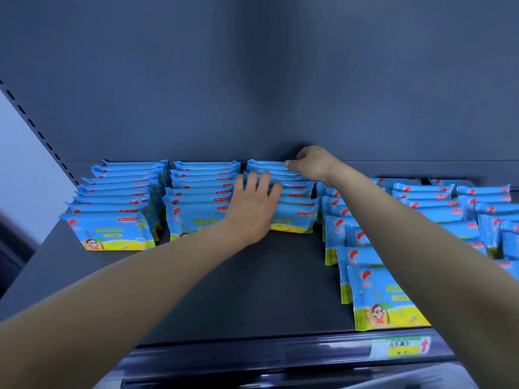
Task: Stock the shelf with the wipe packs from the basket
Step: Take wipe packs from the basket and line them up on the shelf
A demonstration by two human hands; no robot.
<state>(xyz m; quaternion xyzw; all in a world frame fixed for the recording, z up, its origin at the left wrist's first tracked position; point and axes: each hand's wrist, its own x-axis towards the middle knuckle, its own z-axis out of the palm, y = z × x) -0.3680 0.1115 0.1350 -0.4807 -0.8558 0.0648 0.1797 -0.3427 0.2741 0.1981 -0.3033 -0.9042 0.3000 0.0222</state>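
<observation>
the left forearm and the right forearm are bare and reach from the lower edge over the dark shelf. behind the shelf stands a grey back panel. the blue wipe packs stand on the shelf in rows that run from front to back: three rows at the left, and more rows at the right that come closer to the front edge. the left hand lies with fingers spread on the third row and presses on its packs. the right hand pinches with curled fingers the top edge of the rear pack of the same row, close to the back panel. a green and yellow price label sits on the front rail of the shelf.
</observation>
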